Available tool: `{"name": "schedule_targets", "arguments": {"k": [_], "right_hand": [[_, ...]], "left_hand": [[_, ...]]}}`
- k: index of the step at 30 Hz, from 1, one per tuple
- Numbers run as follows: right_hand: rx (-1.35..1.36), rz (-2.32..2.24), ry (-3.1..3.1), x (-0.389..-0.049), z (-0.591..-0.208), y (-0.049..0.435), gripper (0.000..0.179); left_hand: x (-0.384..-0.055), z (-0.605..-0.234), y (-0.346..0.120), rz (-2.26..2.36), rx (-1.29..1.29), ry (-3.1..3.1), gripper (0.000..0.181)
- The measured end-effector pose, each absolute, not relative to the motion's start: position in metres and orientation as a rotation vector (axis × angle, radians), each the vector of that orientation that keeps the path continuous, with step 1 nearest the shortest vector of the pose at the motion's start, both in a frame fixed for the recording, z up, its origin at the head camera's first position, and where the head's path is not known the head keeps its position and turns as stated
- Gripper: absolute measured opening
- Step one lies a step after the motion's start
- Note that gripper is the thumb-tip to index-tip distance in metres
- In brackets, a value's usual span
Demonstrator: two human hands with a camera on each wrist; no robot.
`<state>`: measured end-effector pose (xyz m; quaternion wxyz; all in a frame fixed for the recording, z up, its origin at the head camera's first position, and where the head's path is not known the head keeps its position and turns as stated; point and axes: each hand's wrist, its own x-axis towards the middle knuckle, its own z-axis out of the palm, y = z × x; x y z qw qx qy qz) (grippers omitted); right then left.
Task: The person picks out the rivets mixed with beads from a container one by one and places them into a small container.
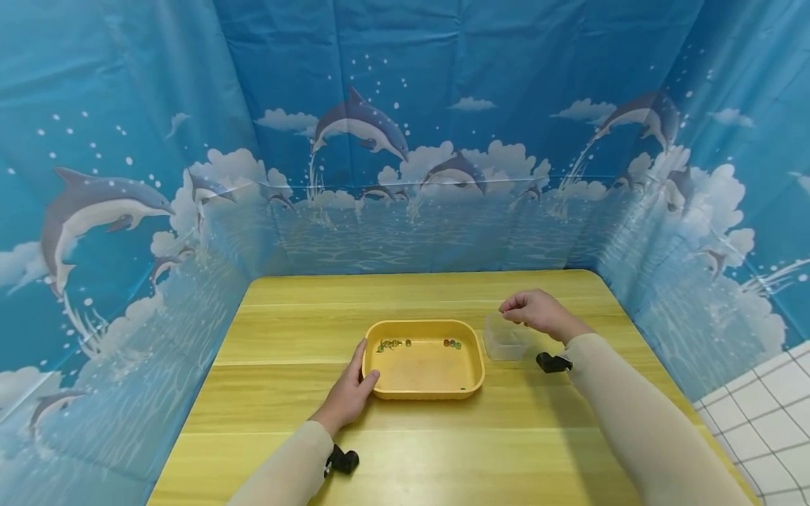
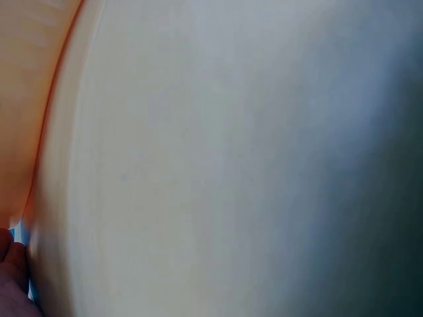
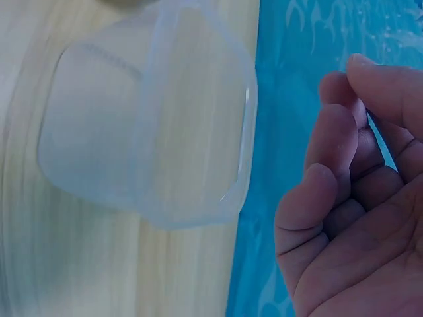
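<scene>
A yellow plastic tray (image 1: 418, 391) with rounded corners sits on the table. Small round beads (image 1: 392, 344) lie inside toward its back left, and several more beads (image 1: 452, 344) lie back right. My left hand (image 1: 350, 388) grips the tray's left rim, thumb over the near corner and fingers along the outer side. To the right of the tray stands a clear plastic container (image 3: 99, 129). Over its far edge is my right hand (image 1: 536, 313), fingers curled and thumb tip against the index finger (image 3: 337, 86). Whether something small sits between those tips cannot be made out.
The yellow wood-grain table (image 1: 304, 316) carries the tray and container. A blue dolphin-printed curtain (image 1: 411, 232) hangs around its back and sides. White floor tiles (image 1: 772, 414) show at the lower right. Black wrist cameras (image 1: 343, 460) are strapped on both sleeves.
</scene>
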<state>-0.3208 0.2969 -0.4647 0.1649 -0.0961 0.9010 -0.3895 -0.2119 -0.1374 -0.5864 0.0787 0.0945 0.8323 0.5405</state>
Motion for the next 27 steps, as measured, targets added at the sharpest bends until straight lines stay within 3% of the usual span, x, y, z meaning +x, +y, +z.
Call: {"name": "schedule_targets", "arguments": {"k": [27], "right_hand": [[-0.205, -1.068, 2.564, -0.317, -0.478, 0.310, 0.036]], "left_hand": [[-0.213, -0.587, -0.138, 1.630, 0.294, 2.454, 0.074]]}}
